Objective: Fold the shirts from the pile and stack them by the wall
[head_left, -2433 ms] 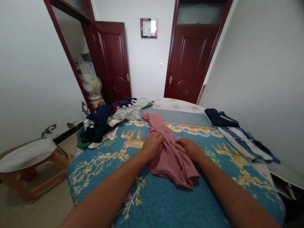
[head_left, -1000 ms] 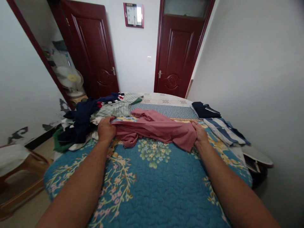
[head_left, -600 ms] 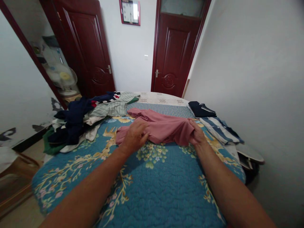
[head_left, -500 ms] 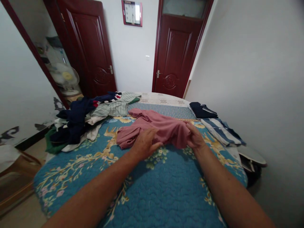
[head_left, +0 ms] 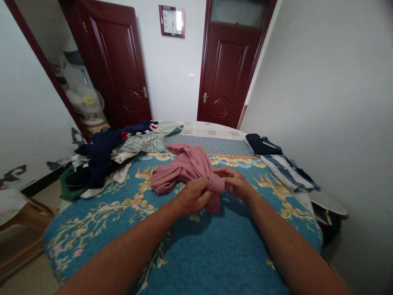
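Beyond our hands, two dark-red doors (head_left: pixel 229 65) show against a white wall (head_left: pixel 178 86), with a square clock (head_left: pixel 172 21) hung between them. Under our forearms spreads a blue quilt (head_left: pixel 227 250) patterned with flowers and deer. Ahead and to the left of our hands lies a loose heap of clothes (head_left: pixel 104 151); out to their right, a folded navy garment (head_left: pixel 262 144) and a striped garment (head_left: pixel 287 172) lie side by side. Our pink garment (head_left: pixel 181 168) is bunched between both hands and trails forward and left across the quilt. Our left hand (head_left: pixel 193 198) is curled around the cloth — its fingertips partly hidden — while our right hand (head_left: pixel 235 183) pinches the cloth's right edge. Both hands are close together, forearms slanting inward from either side, wrists low.
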`<state>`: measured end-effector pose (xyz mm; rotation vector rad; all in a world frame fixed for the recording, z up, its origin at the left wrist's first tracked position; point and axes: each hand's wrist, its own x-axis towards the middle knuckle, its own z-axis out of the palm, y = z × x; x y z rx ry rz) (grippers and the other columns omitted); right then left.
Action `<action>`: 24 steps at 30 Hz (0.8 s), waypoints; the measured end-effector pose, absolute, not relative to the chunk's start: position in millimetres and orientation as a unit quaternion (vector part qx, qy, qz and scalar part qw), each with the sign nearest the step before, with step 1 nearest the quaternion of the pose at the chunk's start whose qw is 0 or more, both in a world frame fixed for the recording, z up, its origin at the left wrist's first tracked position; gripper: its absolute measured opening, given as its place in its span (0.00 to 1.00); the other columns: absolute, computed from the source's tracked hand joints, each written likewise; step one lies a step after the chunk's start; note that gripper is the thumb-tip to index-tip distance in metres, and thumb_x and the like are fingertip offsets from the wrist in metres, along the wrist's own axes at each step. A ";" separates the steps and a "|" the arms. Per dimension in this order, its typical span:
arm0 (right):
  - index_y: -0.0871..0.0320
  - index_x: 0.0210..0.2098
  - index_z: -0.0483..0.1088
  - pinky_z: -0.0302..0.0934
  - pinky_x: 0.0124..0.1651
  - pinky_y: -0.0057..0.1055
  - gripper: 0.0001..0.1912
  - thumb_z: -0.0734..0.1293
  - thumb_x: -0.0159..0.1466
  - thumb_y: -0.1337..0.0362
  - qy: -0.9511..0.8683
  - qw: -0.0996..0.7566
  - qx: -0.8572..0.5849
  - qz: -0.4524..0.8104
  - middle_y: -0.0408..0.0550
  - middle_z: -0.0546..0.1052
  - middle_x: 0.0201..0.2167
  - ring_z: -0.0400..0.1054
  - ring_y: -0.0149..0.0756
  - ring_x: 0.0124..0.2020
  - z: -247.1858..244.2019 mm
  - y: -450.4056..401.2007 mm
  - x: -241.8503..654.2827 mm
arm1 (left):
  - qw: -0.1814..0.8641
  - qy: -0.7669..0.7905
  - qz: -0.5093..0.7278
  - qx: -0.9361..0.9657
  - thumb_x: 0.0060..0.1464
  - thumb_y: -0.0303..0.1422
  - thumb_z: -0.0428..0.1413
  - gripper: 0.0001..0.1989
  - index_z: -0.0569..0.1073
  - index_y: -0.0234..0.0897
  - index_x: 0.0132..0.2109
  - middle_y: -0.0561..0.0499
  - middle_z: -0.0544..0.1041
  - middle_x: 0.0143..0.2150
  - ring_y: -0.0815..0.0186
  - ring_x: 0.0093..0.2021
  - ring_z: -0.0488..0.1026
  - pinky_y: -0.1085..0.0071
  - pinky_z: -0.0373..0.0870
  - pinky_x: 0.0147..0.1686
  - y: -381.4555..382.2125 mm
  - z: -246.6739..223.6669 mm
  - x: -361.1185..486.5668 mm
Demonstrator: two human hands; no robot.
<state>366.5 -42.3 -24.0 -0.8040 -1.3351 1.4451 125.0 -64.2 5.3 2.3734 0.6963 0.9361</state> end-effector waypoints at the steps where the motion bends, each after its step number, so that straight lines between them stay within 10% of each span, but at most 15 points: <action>1: 0.49 0.56 0.80 0.73 0.48 0.37 0.24 0.77 0.59 0.60 -0.584 0.471 -0.351 0.561 0.48 0.83 0.51 0.78 0.40 0.45 -24.2 -41.1 367.5 | 0.266 0.245 0.336 0.870 0.59 0.26 0.50 0.05 0.64 0.40 0.35 0.53 0.69 0.33 0.65 0.33 0.65 0.67 0.59 0.36 -65.7 7.7 125.0; 6: 0.51 0.48 0.83 0.66 0.63 0.45 0.16 0.77 0.61 0.59 -0.762 0.415 -0.350 0.354 0.51 0.82 0.54 0.75 0.46 0.56 -23.9 -43.2 354.8 | 0.358 0.229 0.310 0.850 0.58 0.26 0.49 0.05 0.66 0.40 0.37 0.54 0.70 0.34 0.65 0.34 0.65 0.68 0.61 0.36 -73.5 14.9 127.6; 18: 0.51 0.45 0.77 0.67 0.52 0.39 0.09 0.66 0.68 0.61 -0.678 0.538 -0.501 0.008 0.50 0.81 0.41 0.74 0.44 0.42 -9.6 -42.9 367.7 | 0.338 0.310 0.391 0.798 0.62 0.33 0.48 0.07 0.67 0.40 0.36 0.54 0.69 0.34 0.64 0.36 0.65 0.67 0.63 0.40 -52.6 46.2 93.5; 24: 0.54 0.46 0.76 0.63 0.46 0.34 0.10 0.65 0.69 0.61 -0.823 0.350 -0.440 0.086 0.49 0.81 0.40 0.71 0.40 0.39 -19.1 -47.3 356.3 | 0.420 0.312 0.257 0.813 0.56 0.41 0.60 0.12 0.69 0.38 0.34 0.56 0.67 0.31 0.66 0.34 0.63 0.70 0.60 0.36 -47.6 58.1 80.0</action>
